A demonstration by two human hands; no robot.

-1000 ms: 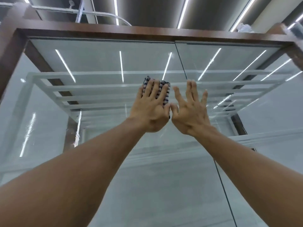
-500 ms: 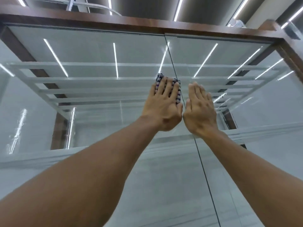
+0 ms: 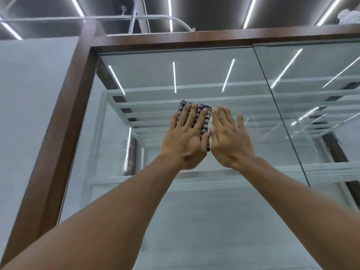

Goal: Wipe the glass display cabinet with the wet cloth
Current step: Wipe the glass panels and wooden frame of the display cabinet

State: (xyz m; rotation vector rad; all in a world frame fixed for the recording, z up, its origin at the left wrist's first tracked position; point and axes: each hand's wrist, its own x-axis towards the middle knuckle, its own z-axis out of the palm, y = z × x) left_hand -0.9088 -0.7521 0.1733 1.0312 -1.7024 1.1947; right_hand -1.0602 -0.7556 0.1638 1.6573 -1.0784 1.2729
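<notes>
— Where is the wet cloth sitting?
— Under the straight fingers of the left hand, which is pressing it flat against the glass display cabinet.
— And the right hand?
— Lying just beside the left, fingers straight, slightly spread, gripping nothing. The brown frame is rising well left of both.

Dark ceiling with linear light strips; white conduit running beneath it; plain grey wall at left; unidentifiable white object at top right
</notes>
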